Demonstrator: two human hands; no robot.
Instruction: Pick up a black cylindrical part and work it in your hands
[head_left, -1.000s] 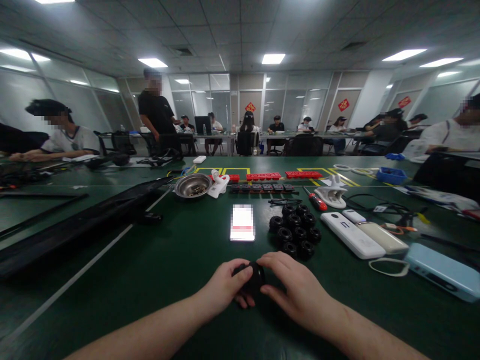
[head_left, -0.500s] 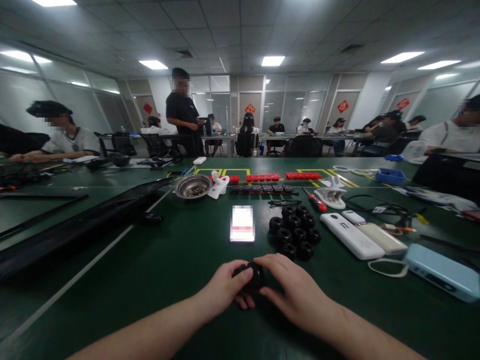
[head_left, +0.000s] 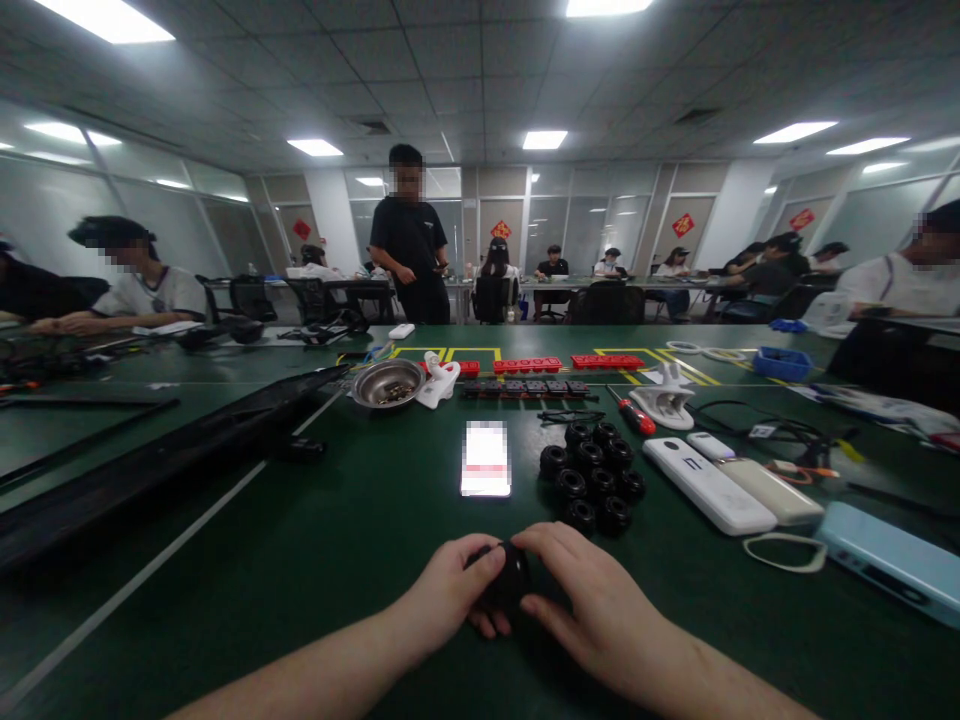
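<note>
Thing: you had a small round black part (head_left: 504, 580), dark and slightly glossy, its finer detail hidden by your fingers
Hold: your left hand (head_left: 450, 590) and right hand (head_left: 592, 600) both closed on it, left thumb over its top left, right fingers wrapped across its top and right side
Pose: it sat low, at or just above the green table (head_left: 337, 540); you could not tell whether it touched
Place: it was near the table's front edge, straight before you, near the cluster of black rings (head_left: 592, 472) and apart from it
</note>
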